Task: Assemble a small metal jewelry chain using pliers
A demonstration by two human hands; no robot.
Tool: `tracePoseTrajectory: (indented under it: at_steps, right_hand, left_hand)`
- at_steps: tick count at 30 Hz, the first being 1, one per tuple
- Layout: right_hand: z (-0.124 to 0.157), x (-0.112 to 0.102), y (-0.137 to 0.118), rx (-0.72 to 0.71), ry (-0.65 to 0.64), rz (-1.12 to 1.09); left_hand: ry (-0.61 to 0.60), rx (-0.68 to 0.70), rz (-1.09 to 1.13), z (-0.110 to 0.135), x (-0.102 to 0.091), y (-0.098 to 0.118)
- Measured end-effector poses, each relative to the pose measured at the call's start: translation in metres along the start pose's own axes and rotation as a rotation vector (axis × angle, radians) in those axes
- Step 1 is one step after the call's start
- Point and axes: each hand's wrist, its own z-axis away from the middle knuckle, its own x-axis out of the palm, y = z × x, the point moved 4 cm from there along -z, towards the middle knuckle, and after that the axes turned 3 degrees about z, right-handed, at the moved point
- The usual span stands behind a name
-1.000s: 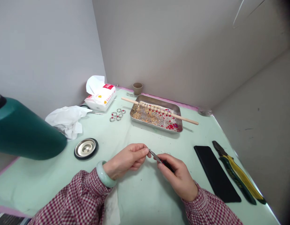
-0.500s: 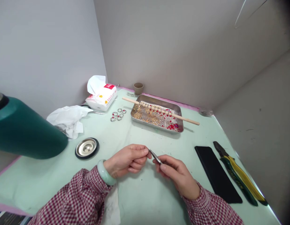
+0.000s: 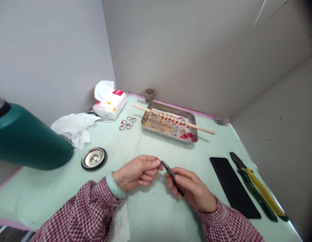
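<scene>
My left hand [image 3: 137, 172] is pinched shut, thumb against fingertips, on something too small to make out. My right hand [image 3: 193, 193] is closed round small pliers [image 3: 171, 174] with dark and red handles. The pliers' metal tip meets my left fingertips just above the pale green table [image 3: 151, 148]. A jade bangle [image 3: 113, 185] sits on my left wrist. Both sleeves are red-and-white check.
A metal tray [image 3: 168, 111] of gold and red beads lies ahead, a wooden dowel [image 3: 203, 129] across it. Bead rings [image 3: 127, 123], a tissue pack [image 3: 109, 103], crumpled tissue [image 3: 71, 127], a steel lid [image 3: 93, 158] and a green flask [image 3: 27, 143] are left. A black case [image 3: 234, 186] and yellow-green pliers [image 3: 257, 188] lie right.
My right hand has shifted its grip on the small pliers, whose handles now show below the fingers. The left hand keeps its pinch at the tip.
</scene>
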Motion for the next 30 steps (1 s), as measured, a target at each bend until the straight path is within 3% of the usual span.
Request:
tracePoseTrajectory:
  at_steps: [8,19,22,27,30]
  right_hand:
    - [0.002,-0.001,-0.003,0.027,-0.069,-0.007]
    - [0.007,-0.011,-0.010,0.005,-0.046,0.348]
    - [0.009,-0.010,-0.017,-0.045,-0.006,0.462]
    - [0.008,-0.007,-0.022,-0.104,0.084,0.637]
    - [0.006,-0.006,-0.021,-0.118,0.134,0.658]
  left_hand:
    - [-0.057,-0.039,-0.022,0.002,0.003,0.001]
    - [-0.047,-0.076,-0.142,0.003,0.002,0.000]
    - [0.015,-0.019,-0.256,0.003,0.003,0.003]
    - [0.243,0.150,-0.698,0.002,0.003,0.013]
    - [0.316,0.245,-0.836,0.000,0.004,0.017]
